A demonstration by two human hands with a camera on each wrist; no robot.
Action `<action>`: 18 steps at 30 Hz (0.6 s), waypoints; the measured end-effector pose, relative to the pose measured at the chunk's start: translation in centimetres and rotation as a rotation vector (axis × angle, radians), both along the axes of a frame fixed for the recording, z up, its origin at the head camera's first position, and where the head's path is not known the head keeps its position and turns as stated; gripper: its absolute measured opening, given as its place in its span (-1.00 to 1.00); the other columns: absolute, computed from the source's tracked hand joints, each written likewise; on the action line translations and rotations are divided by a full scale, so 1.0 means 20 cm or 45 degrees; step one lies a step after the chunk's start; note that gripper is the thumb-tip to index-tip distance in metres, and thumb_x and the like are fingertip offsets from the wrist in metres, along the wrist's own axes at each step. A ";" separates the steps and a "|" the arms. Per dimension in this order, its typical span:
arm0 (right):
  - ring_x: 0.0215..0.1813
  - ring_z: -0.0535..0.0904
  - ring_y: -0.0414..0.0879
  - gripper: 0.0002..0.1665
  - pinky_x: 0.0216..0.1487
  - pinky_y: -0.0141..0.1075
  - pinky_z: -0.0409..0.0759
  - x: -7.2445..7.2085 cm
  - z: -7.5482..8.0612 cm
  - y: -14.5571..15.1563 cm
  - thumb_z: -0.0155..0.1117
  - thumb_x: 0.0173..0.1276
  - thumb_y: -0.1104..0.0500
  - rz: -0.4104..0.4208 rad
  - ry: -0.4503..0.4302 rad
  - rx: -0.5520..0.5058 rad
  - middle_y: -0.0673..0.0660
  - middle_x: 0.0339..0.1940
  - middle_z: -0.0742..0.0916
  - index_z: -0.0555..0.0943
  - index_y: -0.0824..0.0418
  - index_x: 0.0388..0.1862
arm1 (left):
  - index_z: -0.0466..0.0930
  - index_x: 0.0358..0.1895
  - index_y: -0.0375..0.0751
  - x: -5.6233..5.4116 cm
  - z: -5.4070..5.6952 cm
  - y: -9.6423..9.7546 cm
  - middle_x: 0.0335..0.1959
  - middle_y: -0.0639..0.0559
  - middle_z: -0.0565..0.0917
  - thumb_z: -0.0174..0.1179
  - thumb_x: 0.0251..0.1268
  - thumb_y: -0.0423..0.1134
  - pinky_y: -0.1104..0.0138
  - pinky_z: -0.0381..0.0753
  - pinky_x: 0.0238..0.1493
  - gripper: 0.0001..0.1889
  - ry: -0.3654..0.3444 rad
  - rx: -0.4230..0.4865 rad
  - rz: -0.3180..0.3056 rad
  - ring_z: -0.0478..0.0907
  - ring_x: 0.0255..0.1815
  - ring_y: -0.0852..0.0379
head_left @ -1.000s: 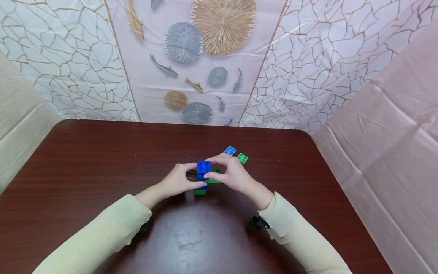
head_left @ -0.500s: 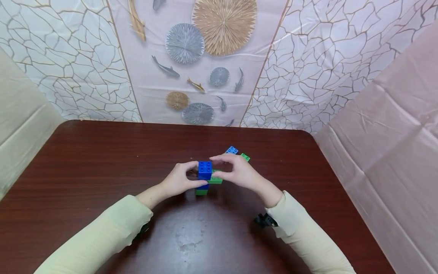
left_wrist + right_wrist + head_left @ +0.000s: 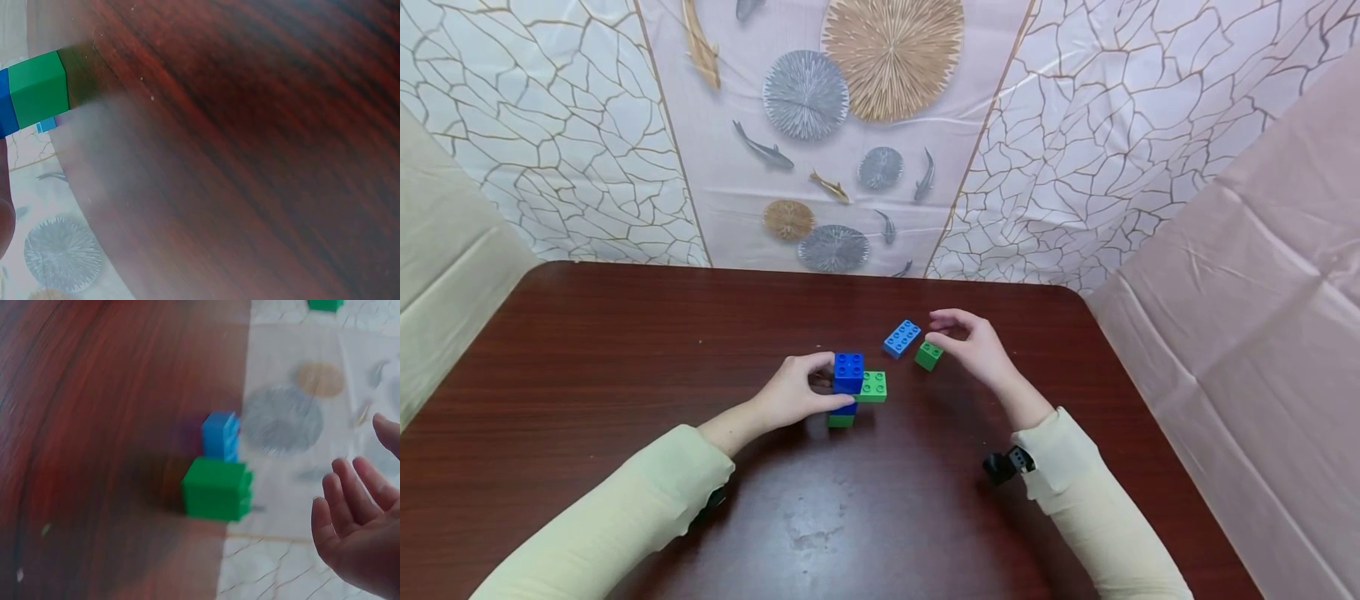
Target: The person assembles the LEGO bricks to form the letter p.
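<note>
My left hand [image 3: 796, 390] grips a small tower of toy building bricks between thumb and fingers. A dark blue brick [image 3: 848, 375] tops it, and a light green brick [image 3: 872, 387] juts out to the right below. Lower down come another blue brick [image 3: 846, 409] and a green brick [image 3: 841, 422], whose underside shows in the left wrist view [image 3: 40, 90]. Fingers relaxed and holding nothing, my right hand [image 3: 973, 346] hovers beside a loose green brick [image 3: 928, 357]. In the right wrist view this hand [image 3: 359, 531] is apart from that green brick [image 3: 215, 490].
A longer light blue brick [image 3: 902, 337] lies just left of the loose green one, studs up. All stand on a dark reddish-brown wooden table [image 3: 625, 358]. Patterned cloth [image 3: 865, 133] hangs behind its far edge.
My right hand has left the tower and moved right and away from me, to the loose green brick. Both loose bricks are now more fully visible. The left hand keeps its grip, nearly still.
</note>
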State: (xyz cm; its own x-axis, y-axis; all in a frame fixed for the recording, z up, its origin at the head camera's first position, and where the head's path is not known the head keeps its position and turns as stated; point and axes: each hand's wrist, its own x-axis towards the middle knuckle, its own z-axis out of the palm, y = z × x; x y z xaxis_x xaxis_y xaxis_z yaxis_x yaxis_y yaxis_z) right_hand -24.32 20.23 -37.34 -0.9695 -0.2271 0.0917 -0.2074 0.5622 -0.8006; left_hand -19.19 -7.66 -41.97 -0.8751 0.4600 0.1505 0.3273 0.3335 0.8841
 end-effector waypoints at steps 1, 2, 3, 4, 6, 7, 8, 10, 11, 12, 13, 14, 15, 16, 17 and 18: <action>0.03 0.57 0.12 -0.53 0.00 -0.28 0.55 -0.01 -0.01 0.01 0.29 0.26 0.17 -0.028 -0.018 0.008 0.34 0.02 0.64 0.51 0.30 0.13 | 0.55 -0.19 -0.14 0.00 0.00 0.00 -0.27 0.01 0.67 0.37 0.06 -0.18 0.29 0.64 -0.07 -0.72 -0.001 -0.002 -0.001 0.61 -0.18 0.15; 0.06 0.55 0.13 -0.51 0.04 -0.25 0.55 -0.02 -0.02 0.03 0.29 0.27 0.14 -0.056 -0.042 0.022 0.34 0.05 0.62 0.50 0.29 0.15 | 0.55 -0.19 -0.14 0.00 0.00 0.00 -0.27 0.01 0.67 0.37 0.06 -0.18 0.28 0.64 -0.07 -0.72 -0.002 -0.003 -0.002 0.61 -0.18 0.15; 0.10 0.53 0.14 -0.49 0.08 -0.19 0.54 -0.02 -0.04 0.04 0.28 0.27 0.13 -0.080 -0.066 0.037 0.34 0.09 0.61 0.48 0.29 0.17 | 0.55 -0.19 -0.14 0.00 0.00 0.00 -0.27 0.01 0.67 0.37 0.06 -0.18 0.28 0.64 -0.07 -0.72 -0.004 -0.005 -0.003 0.61 -0.18 0.15; 0.12 0.51 0.15 -0.47 0.14 -0.11 0.51 -0.03 -0.05 0.05 0.29 0.27 0.12 -0.102 -0.087 0.051 0.34 0.11 0.59 0.46 0.29 0.18 | 0.55 -0.19 -0.14 0.00 0.00 0.00 -0.27 0.01 0.67 0.37 0.06 -0.18 0.28 0.64 -0.07 -0.72 -0.009 -0.006 -0.003 0.61 -0.18 0.15; 0.17 0.47 0.18 -0.42 0.21 -0.01 0.45 -0.04 -0.08 0.06 0.29 0.26 0.11 -0.129 -0.135 0.073 0.35 0.16 0.55 0.42 0.30 0.22 | 0.55 -0.19 -0.14 0.00 0.01 0.00 -0.27 0.01 0.67 0.37 0.06 -0.18 0.28 0.64 -0.06 -0.73 -0.009 -0.012 -0.001 0.61 -0.18 0.15; 0.18 0.46 0.18 -0.40 0.22 -0.01 0.44 -0.05 -0.09 0.07 0.29 0.26 0.11 -0.138 -0.150 0.088 0.35 0.17 0.54 0.41 0.31 0.23 | 0.55 -0.19 -0.14 0.00 0.01 0.00 -0.27 0.01 0.67 0.37 0.06 -0.18 0.28 0.64 -0.07 -0.73 -0.011 -0.015 0.000 0.61 -0.18 0.15; 0.18 0.45 0.19 -0.38 0.23 -0.01 0.43 -0.05 -0.11 0.07 0.29 0.26 0.11 -0.140 -0.159 0.099 0.37 0.17 0.54 0.40 0.33 0.24 | 0.55 -0.19 -0.14 0.00 0.01 0.00 -0.27 0.01 0.67 0.37 0.06 -0.18 0.28 0.64 -0.07 -0.73 -0.013 -0.018 0.000 0.61 -0.18 0.15; 0.18 0.45 0.20 -0.35 0.23 -0.01 0.42 -0.07 -0.15 0.08 0.30 0.24 0.10 -0.143 -0.181 0.117 0.37 0.17 0.54 0.38 0.35 0.25 | 0.55 -0.19 -0.14 0.00 0.01 0.00 -0.27 0.01 0.67 0.37 0.06 -0.18 0.28 0.64 -0.07 -0.72 -0.015 -0.021 0.002 0.61 -0.18 0.15; 0.18 0.45 0.20 -0.34 0.22 -0.02 0.43 -0.08 -0.17 0.08 0.30 0.24 0.09 -0.143 -0.190 0.130 0.37 0.17 0.54 0.37 0.35 0.26 | 0.55 -0.18 -0.14 0.00 0.01 0.00 -0.26 0.01 0.68 0.37 0.06 -0.17 0.28 0.64 -0.07 -0.72 -0.013 -0.023 0.003 0.61 -0.18 0.15; 0.17 0.45 0.19 -0.32 0.22 -0.03 0.44 -0.08 -0.19 0.08 0.31 0.24 0.09 -0.145 -0.202 0.143 0.36 0.17 0.54 0.37 0.34 0.27 | 0.55 -0.18 -0.14 0.00 0.01 0.00 -0.26 0.01 0.68 0.37 0.06 -0.17 0.29 0.64 -0.07 -0.72 -0.012 -0.023 0.003 0.61 -0.18 0.15; 0.17 0.46 0.18 -0.32 0.20 -0.03 0.45 -0.09 -0.20 0.08 0.31 0.24 0.08 -0.144 -0.211 0.158 0.35 0.17 0.53 0.36 0.34 0.27 | 0.55 -0.17 -0.14 0.00 0.01 0.00 -0.26 0.01 0.68 0.37 0.06 -0.17 0.29 0.64 -0.07 -0.71 -0.012 -0.021 0.002 0.61 -0.19 0.15; 0.16 0.46 0.18 -0.31 0.19 -0.04 0.45 -0.09 -0.21 0.08 0.31 0.24 0.07 -0.142 -0.222 0.171 0.35 0.17 0.53 0.36 0.33 0.27 | 0.56 -0.16 -0.15 0.00 0.01 0.00 -0.25 0.00 0.68 0.38 0.06 -0.18 0.29 0.64 -0.07 -0.71 -0.011 -0.020 0.002 0.61 -0.19 0.15; 0.15 0.46 0.16 -0.31 0.17 -0.05 0.47 -0.09 -0.22 0.08 0.31 0.24 0.07 -0.142 -0.232 0.187 0.34 0.16 0.54 0.36 0.32 0.27 | 0.56 -0.16 -0.15 0.00 0.01 0.00 -0.25 0.00 0.68 0.38 0.06 -0.18 0.29 0.64 -0.07 -0.70 -0.009 -0.019 0.001 0.61 -0.18 0.15; 0.13 0.47 0.16 -0.31 0.16 -0.05 0.47 -0.09 -0.23 0.07 0.32 0.23 0.06 -0.142 -0.239 0.202 0.33 0.16 0.54 0.36 0.31 0.27 | 0.56 -0.15 -0.15 0.00 0.01 0.00 -0.25 0.00 0.68 0.38 0.06 -0.17 0.29 0.64 -0.07 -0.70 -0.009 -0.021 0.002 0.61 -0.18 0.15; 0.11 0.47 0.14 -0.31 0.13 -0.06 0.48 -0.09 -0.24 0.07 0.32 0.23 0.06 -0.139 -0.246 0.219 0.33 0.16 0.54 0.36 0.31 0.27 | 0.56 -0.14 -0.15 0.00 0.01 0.00 -0.24 0.00 0.68 0.38 0.06 -0.17 0.29 0.64 -0.07 -0.69 -0.008 -0.023 0.002 0.61 -0.18 0.15; 0.09 0.47 0.13 -0.31 0.11 -0.08 0.49 -0.09 -0.24 0.06 0.32 0.23 0.06 -0.139 -0.253 0.237 0.32 0.15 0.55 0.37 0.30 0.27 | 0.56 -0.14 -0.16 0.00 0.01 0.00 -0.24 0.00 0.68 0.38 0.06 -0.18 0.29 0.64 -0.07 -0.69 -0.010 -0.025 0.002 0.61 -0.18 0.15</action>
